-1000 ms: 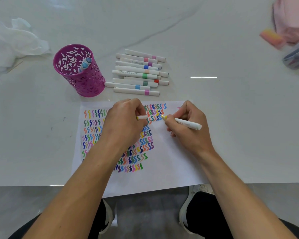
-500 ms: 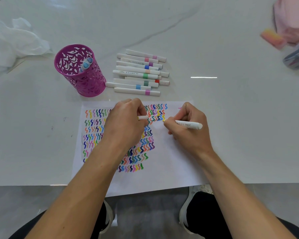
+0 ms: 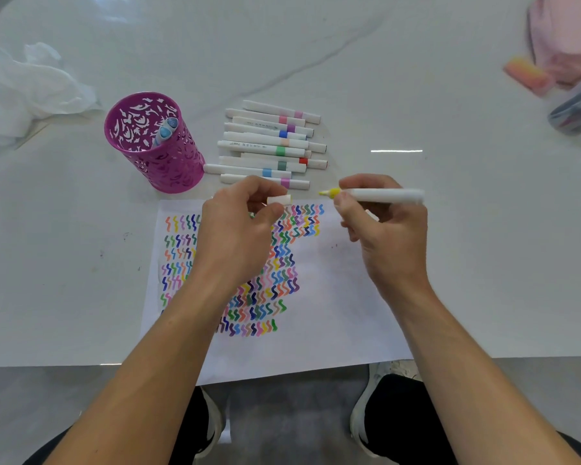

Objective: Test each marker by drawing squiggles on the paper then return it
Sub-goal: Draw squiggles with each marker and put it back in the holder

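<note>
My right hand (image 3: 384, 236) grips a white marker with a yellow tip (image 3: 376, 195), lifted off the sheet and held level, tip pointing left. My left hand (image 3: 242, 226) pinches its white cap (image 3: 279, 200), the open end facing the tip, a short gap between them. Beneath both hands lies the white paper (image 3: 332, 297), covered with rows of coloured squiggles. Several capped white markers (image 3: 272, 146) lie in a pile just beyond the paper. A purple cut-out pen cup (image 3: 155, 146) stands to their left with a blue marker inside.
Crumpled white plastic (image 3: 24, 92) lies at the far left. At the far right are a pink cloth (image 3: 567, 35), a pink-orange eraser (image 3: 527, 75) and a clear pouch (image 3: 577, 109). The paper overhangs the table's near edge above my shoes.
My right hand has lifted the yellow marker off the paper and turned it level. My left hand has risen with the cap toward the top edge of the sheet.
</note>
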Tool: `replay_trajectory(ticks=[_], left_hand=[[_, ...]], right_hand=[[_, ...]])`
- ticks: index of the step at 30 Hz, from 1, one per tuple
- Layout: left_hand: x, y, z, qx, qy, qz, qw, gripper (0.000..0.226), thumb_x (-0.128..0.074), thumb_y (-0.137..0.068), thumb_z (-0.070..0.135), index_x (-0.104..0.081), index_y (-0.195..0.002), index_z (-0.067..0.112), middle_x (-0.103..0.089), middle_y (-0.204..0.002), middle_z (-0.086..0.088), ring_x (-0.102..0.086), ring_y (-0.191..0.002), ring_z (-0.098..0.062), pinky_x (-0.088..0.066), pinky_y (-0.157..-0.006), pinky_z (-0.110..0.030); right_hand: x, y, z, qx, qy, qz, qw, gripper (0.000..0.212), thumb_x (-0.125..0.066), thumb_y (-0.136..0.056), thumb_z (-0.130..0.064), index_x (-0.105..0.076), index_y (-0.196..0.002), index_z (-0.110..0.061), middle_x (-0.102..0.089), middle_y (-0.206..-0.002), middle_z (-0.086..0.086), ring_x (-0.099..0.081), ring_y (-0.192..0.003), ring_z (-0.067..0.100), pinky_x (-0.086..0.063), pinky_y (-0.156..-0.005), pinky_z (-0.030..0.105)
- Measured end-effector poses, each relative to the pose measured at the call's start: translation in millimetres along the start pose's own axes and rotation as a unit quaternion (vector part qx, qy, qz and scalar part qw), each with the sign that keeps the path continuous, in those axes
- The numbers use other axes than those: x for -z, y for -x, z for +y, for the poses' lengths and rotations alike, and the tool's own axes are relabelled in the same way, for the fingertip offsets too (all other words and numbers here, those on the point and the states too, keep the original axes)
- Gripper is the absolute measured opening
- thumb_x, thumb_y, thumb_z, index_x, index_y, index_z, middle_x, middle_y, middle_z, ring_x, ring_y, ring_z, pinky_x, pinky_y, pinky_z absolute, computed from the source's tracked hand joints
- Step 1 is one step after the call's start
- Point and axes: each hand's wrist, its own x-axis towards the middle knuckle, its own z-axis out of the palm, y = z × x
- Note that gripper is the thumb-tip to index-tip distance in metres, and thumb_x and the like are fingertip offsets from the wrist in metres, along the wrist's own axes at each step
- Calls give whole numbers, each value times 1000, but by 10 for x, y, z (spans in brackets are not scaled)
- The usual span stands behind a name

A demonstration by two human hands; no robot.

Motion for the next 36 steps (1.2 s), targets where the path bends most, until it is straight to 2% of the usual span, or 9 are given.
replay_trajectory(ticks=[5,7,12,18,22,27,33,36], left_hand=[[11,26,52,12,58,-39,997,12,-64,-99,25,-73,-107,27,-73,-94,15,-68,-90,0,-53,-79,-14],[11,41,73,20,63,-57,996,12,-63,-100,25,-72,-106,28,-74,-94,12,-69,-89,-4,-54,-78,-19],[12,49,82,34,63,-72,995,14,-61,-101,25,-73,-108,27,-71,-86,17,-66,-81,1,-47,-63,-5],[28,81,77,19,74,-90,993,15,-60,-102,24,-74,-105,29,-74,-88,9,-68,-84,-10,-52,-74,-21],[31,79,64,16,89,-94,991,16,-58,-103,25,-72,-104,33,-74,-85,14,-70,-83,-4,-57,-75,-21],[24,86,64,11,128,-91,988,17,-57,-103,16,-73,-103,22,-71,-76,6,-64,-66,0,-56,-66,-15],[-8,116,67,3,127,-73,989,19,-58,-102,16,-73,-95,25,-70,-74,4,-59,-63,-1,-57,-67,-28],[-15,118,83,5,133,-68,989,21,-59,-102,14,-72,-91,28,-69,-72,5,-58,-61,0,-56,-66,-24]], right_hand=[[-54,43,-13,-37,-39,-17,998,14,-63,-97,-17,-77,-96,-13,-72,-76,3,-67,-68,18,-53,-59,28],[-71,48,-18,-39,-43,-19,998,15,-61,-100,-15,-75,-95,-14,-73,-76,4,-68,-69,20,-56,-60,29],[-98,51,-23,-38,-47,-15,998,15,-60,-102,-12,-74,-95,-15,-74,-75,2,-70,-69,21,-59,-61,31],[-129,61,6,-39,-40,-40,998,14,-61,-102,-10,-73,-96,-14,-73,-73,1,-71,-68,18,-58,-60,28],[-125,54,17,-24,-50,-50,997,5,-62,-101,-8,-66,-102,-10,-72,-78,9,-70,-67,21,-58,-60,30],[-122,41,51,-31,-69,-53,996,2,-64,-100,-8,-66,-98,-7,-74,-77,12,-72,-68,27,-60,-63,34],[-110,29,69,-43,-87,-66,993,7,-63,-100,-8,-67,-96,-11,-74,-76,9,-74,-70,28,-61,-67,37],[-112,24,77,-48,-97,-73,991,7,-63,-101,-9,-68,-96,-11,-74,-77,10,-73,-70,29,-61,-68,39]])
